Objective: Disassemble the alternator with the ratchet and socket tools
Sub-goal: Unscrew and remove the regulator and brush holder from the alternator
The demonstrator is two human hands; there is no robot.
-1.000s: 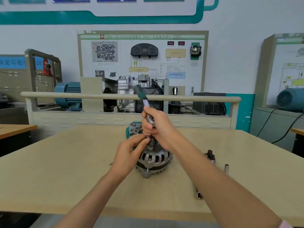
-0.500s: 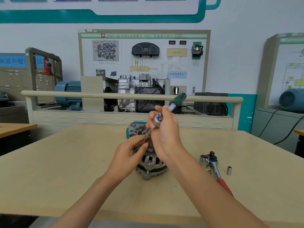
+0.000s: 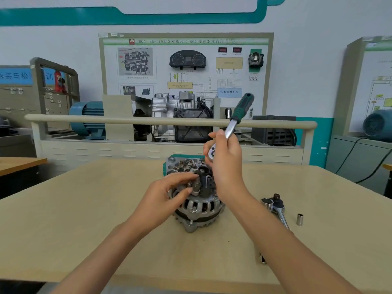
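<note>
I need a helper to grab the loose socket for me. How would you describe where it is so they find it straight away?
Start at the alternator in the middle of the table and look to its right, past the spare ratchet lying there. The loose socket stands upright just beyond it, alone: a small plain metal cylinder, no handle.
</note>
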